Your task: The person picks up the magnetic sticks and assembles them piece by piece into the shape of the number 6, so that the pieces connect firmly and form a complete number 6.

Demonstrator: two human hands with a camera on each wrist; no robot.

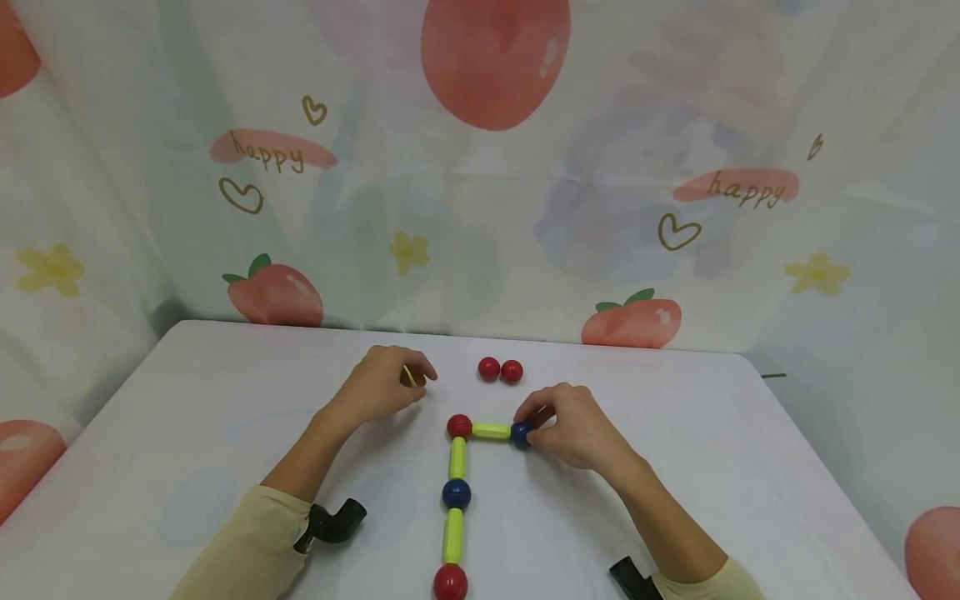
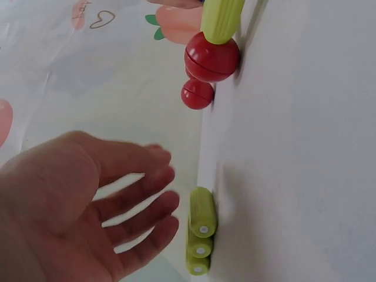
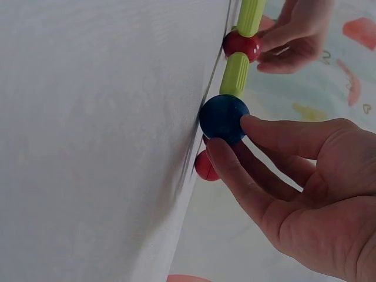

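Observation:
My right hand [image 1: 573, 429] pinches a blue ball [image 3: 222, 116] between thumb and fingertips. That ball sits against the right end of a lime-green rod [image 1: 491, 431], whose other end meets a red ball [image 1: 460, 426]. From this corner a second rod [image 1: 458, 457] runs toward me to another blue ball [image 1: 456, 493], then a third rod [image 1: 453, 536] and a red ball [image 1: 450, 581]. My left hand [image 1: 392, 383] hovers with loosely bent fingers and holds nothing. Near its fingertips, three loose green rods [image 2: 202, 212] lie side by side, mostly hidden behind the hand in the head view.
Two loose red balls, one on the left [image 1: 489, 368] and one on the right [image 1: 512, 372], lie at the back of the white table [image 1: 247, 375]. A printed cloth [image 1: 480, 217] hangs behind the table's back edge.

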